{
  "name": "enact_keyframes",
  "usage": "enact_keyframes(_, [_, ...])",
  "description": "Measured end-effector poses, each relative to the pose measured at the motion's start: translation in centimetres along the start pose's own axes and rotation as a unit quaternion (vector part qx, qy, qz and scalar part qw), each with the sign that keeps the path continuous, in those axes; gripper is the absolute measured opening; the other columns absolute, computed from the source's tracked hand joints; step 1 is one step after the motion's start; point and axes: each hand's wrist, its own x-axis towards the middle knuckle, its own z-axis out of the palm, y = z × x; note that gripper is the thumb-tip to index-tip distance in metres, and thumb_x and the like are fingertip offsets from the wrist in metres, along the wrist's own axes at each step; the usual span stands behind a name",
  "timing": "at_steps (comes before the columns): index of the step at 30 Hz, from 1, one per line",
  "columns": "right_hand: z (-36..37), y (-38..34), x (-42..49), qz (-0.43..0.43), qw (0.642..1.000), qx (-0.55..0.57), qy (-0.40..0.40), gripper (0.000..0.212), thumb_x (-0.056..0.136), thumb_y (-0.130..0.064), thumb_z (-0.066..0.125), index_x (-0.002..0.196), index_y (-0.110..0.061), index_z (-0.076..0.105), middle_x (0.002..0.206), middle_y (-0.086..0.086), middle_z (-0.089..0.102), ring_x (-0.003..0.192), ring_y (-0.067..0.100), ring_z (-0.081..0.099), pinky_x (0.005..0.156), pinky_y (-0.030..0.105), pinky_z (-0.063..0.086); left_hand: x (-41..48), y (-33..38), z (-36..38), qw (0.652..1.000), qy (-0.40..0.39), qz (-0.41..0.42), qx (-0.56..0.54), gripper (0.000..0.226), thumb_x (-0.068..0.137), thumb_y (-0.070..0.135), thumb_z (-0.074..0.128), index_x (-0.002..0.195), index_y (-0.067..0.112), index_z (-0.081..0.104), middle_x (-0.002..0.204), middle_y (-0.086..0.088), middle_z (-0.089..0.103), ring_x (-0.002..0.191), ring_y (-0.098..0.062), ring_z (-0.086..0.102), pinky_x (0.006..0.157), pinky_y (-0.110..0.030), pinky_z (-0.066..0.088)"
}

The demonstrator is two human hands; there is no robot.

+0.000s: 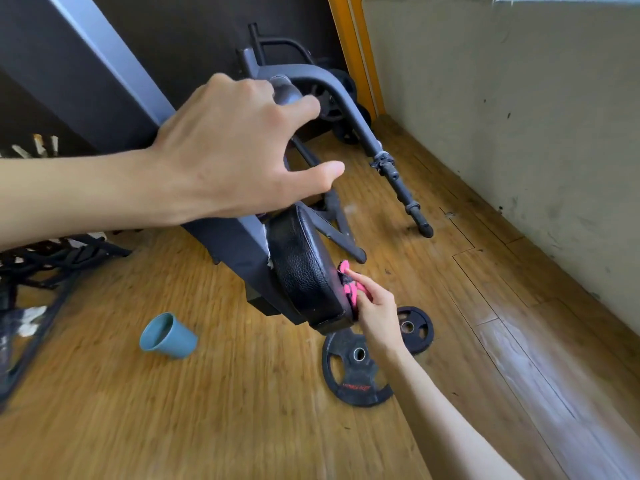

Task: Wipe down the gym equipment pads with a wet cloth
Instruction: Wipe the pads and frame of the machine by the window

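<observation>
A black leather-look pad (pixel 304 268) sits on the grey machine frame (pixel 239 247) at mid-frame, tilted down to the right. My right hand (pixel 377 313) grips a pink and black cloth (pixel 350 287) and presses it against the pad's lower right edge. High in the view, my left hand (pixel 228 150) curls its fingers over a grey handle end (pixel 285 90) of the machine's curved arm, with the thumb sticking out to the right.
A blue cup (pixel 168 336) lies tilted on the wooden floor (pixel 207 410). Two black weight plates (pixel 356 368) (pixel 415 329) lie flat under my right arm. A grey bar (pixel 398 178) slopes to the floor near the wall (pixel 519 116). Black frame parts (pixel 41 268) are at left.
</observation>
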Motion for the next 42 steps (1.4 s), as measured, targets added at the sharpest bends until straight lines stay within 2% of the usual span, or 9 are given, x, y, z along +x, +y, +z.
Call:
enact_keyframes(4, [0.6,-7.4,-0.1,-0.136,0.984,0.111,-0.032,0.032,0.108,-0.012,0.05,0.131,-0.023,0.07,0.113,-0.013,0.073,0.106,0.002,0.066,0.097,0.029,0.052,0.4,-0.2,0.8,0.999,0.002,-0.008,0.031,0.083,0.089,0.076,0.028,0.125,0.009,0.062,0.071,-0.018,0.054,0.064,-0.029,0.045,0.062,-0.037,0.032])
enact_keyframes(8, [1.7,-9.7,0.1,-0.294,0.954,0.024,-0.053,0.042,0.102,0.005,0.048,0.134,-0.013,0.067,0.131,-0.004,0.069,0.129,0.007,0.059,0.11,0.033,0.046,0.5,-0.9,1.5,0.999,0.008,-0.015,0.046,0.08,0.089,0.076,0.031,0.129,0.013,0.06,0.074,-0.021,0.06,0.072,-0.04,0.062,0.064,-0.043,0.042])
enact_keyframes(15, [0.9,0.9,0.7,-0.015,0.999,-0.031,0.003,0.051,0.1,-0.003,0.044,0.12,-0.04,0.072,0.088,-0.011,0.072,0.07,0.004,0.057,0.069,0.028,0.045,0.6,-1.3,2.2,0.997,0.016,-0.037,0.064,0.075,0.088,0.076,0.033,0.128,0.017,0.058,0.077,-0.021,0.062,0.083,-0.043,0.063,0.071,-0.048,0.042])
enact_keyframes(18, [1.9,-3.1,-0.3,-0.095,0.993,0.067,0.013,0.039,0.109,-0.009,0.042,0.13,-0.026,0.07,0.118,-0.013,0.074,0.106,0.009,0.069,0.092,0.03,0.053,0.7,-1.3,2.2,0.998,0.018,-0.039,0.053,0.077,0.088,0.076,0.032,0.127,0.015,0.058,0.078,-0.02,0.062,0.084,-0.042,0.063,0.073,-0.051,0.045])
enact_keyframes(22, [2.9,-8.5,-2.1,-0.233,0.966,0.114,-0.012,0.033,0.108,-0.007,0.047,0.135,-0.015,0.065,0.129,0.001,0.069,0.113,0.01,0.065,0.083,0.019,0.052,0.7,-1.3,2.4,0.998,0.018,-0.033,0.051,0.078,0.089,0.076,0.032,0.126,0.012,0.059,0.079,-0.021,0.061,0.083,-0.042,0.062,0.072,-0.05,0.045])
enact_keyframes(26, [4.3,-6.6,-3.0,-0.365,0.929,-0.043,0.044,0.041,0.1,0.002,0.06,0.14,-0.007,0.06,0.15,0.011,0.053,0.144,0.025,0.047,0.113,0.045,0.045,0.8,-1.6,2.6,0.998,0.02,-0.031,0.058,0.079,0.09,0.077,0.031,0.124,0.011,0.058,0.079,-0.022,0.058,0.078,-0.041,0.06,0.067,-0.05,0.043])
enact_keyframes(30, [5.5,-1.6,-3.8,-0.421,0.884,-0.153,0.132,0.045,0.092,0.014,0.066,0.132,-0.007,0.066,0.147,0.01,0.055,0.142,0.037,0.047,0.113,0.047,0.046,0.7,-1.7,2.7,0.997,0.024,-0.028,0.065,0.08,0.09,0.076,0.031,0.124,0.01,0.06,0.083,-0.026,0.058,0.079,-0.042,0.06,0.067,-0.046,0.039])
enact_keyframes(37, [5.2,-2.8,-5.2,-0.376,0.895,-0.108,0.217,0.045,0.096,0.013,0.059,0.139,0.001,0.054,0.145,0.014,0.057,0.14,0.028,0.052,0.106,0.053,0.05,0.8,-1.5,2.6,0.997,0.029,-0.031,0.063,0.082,0.088,0.077,0.029,0.124,0.011,0.06,0.082,-0.024,0.057,0.076,-0.041,0.058,0.066,-0.042,0.032])
enact_keyframes(42, [8.1,-8.2,-4.2,-0.552,0.8,-0.184,0.148,0.029,0.096,0.002,0.07,0.124,-0.007,0.071,0.134,0.013,0.065,0.137,0.036,0.052,0.114,0.052,0.042,0.7,-0.8,2.0,0.998,0.027,-0.028,0.047,0.081,0.091,0.075,0.028,0.124,0.009,0.061,0.079,-0.022,0.057,0.073,-0.038,0.057,0.066,-0.04,0.029])
